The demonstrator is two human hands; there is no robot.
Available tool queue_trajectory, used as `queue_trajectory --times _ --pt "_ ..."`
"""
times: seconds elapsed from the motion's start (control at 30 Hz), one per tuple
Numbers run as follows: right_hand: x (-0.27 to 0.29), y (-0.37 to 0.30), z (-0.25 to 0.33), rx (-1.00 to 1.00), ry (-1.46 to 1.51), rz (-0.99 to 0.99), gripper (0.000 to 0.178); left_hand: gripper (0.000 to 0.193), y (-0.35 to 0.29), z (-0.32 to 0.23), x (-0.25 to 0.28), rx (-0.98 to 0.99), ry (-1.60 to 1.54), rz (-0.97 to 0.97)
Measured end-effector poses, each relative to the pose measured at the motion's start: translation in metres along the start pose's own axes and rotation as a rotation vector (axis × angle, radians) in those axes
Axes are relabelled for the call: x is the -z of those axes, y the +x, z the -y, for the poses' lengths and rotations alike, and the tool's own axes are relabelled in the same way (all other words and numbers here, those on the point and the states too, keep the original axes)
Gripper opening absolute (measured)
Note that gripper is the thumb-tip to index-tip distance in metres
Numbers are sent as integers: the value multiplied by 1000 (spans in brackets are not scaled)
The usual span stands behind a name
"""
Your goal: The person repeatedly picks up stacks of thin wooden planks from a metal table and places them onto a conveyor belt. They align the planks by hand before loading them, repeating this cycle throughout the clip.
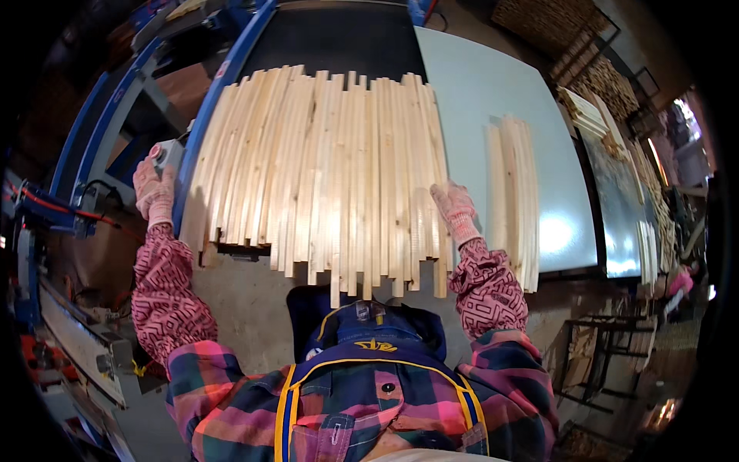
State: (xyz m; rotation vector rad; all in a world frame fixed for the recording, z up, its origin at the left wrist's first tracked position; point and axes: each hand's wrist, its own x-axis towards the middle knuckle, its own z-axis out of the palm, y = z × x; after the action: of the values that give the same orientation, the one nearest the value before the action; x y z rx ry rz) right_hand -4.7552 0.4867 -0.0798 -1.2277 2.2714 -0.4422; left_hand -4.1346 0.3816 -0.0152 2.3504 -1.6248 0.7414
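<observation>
A broad row of pale wooden strips [323, 169] lies side by side on a black conveyor belt [331, 38], their near ends uneven. My left hand [154, 189], in a pinkish knit glove, reaches up at the left of the blue frame, its fingers stretched out at a small grey control box with a red button [157, 151]. Whether a finger presses the button I cannot make out. My right hand [454, 206], gloved the same way, rests with extended fingers against the rightmost strips of the row. Neither hand grips anything.
Right of the belt, a pale smooth tabletop [493, 85] carries a smaller bundle of wooden strips [516, 192]. Blue machine framing [219, 100] runs along the left. Further right are another shiny table [612, 208] and stacked wood [604, 85]. A dark metal rack [608, 346] stands lower right.
</observation>
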Motion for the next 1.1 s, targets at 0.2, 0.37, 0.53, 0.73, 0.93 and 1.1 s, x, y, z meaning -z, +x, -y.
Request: queue_trajectory --times 0.2,0.37,0.53,0.73,0.93,1.1 --pt "21 -3 -74 229 107 245 62 59 7 -25 -19 40 -102 -64" --pt "27 -44 -88 35 611 252 58 59 0 -8 -39 3 -80 -212" --pt "17 -33 -62 23 -93 0 40 62 -4 -46 -28 47 -101 -145" --pt "43 -55 -96 -6 81 -44 33 58 -5 -21 -22 -37 187 -151" --pt "-23 -55 -188 7 865 -150 31 51 1 -27 -19 -41 40 -109" --pt "2 -69 -158 -28 590 -100 29 57 -51 -115 54 -254 -263 -257"
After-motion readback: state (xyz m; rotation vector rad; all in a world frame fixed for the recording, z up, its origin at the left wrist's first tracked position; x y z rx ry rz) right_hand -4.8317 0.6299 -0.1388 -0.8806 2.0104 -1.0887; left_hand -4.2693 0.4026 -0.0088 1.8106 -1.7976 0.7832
